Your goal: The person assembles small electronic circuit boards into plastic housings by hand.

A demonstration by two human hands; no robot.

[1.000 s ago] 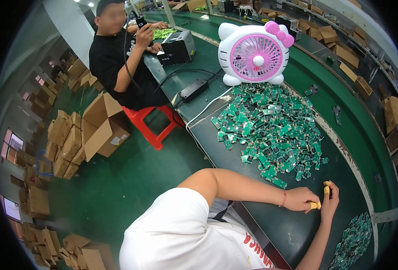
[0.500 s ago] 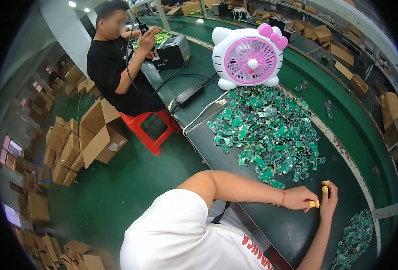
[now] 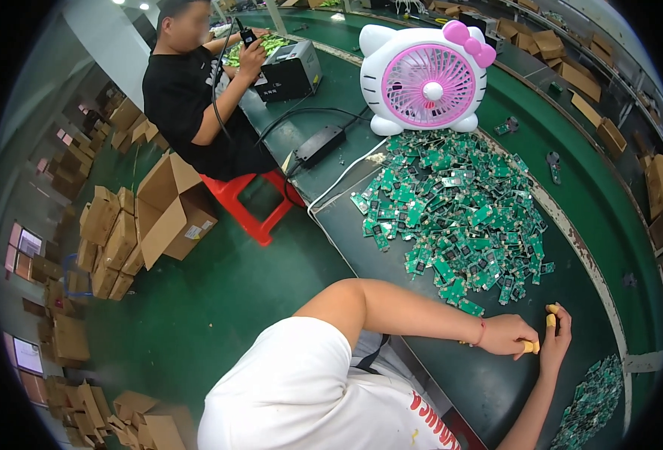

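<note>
Left hand (image 3: 509, 335) curls with its fingertips drawn in, just beside the right hand (image 3: 558, 334), whose fingertips bend narrowly inward; whether either holds something small, I cannot tell. Both are over the dark green surface (image 3: 489, 390), which stretches away past them. On it, beyond the hands, spreads a large heap of green circuit boards (image 3: 466, 217), its nearest boards close to the left wrist. Just behind that heap stands a white and pink cat-shaped fan (image 3: 432, 91). A smaller heap of boards (image 3: 590, 405) lies to the right of the right forearm. Red bracelet (image 3: 483, 331) on the left wrist; yellow finger covers (image 3: 551, 320) on both hands.
</note>
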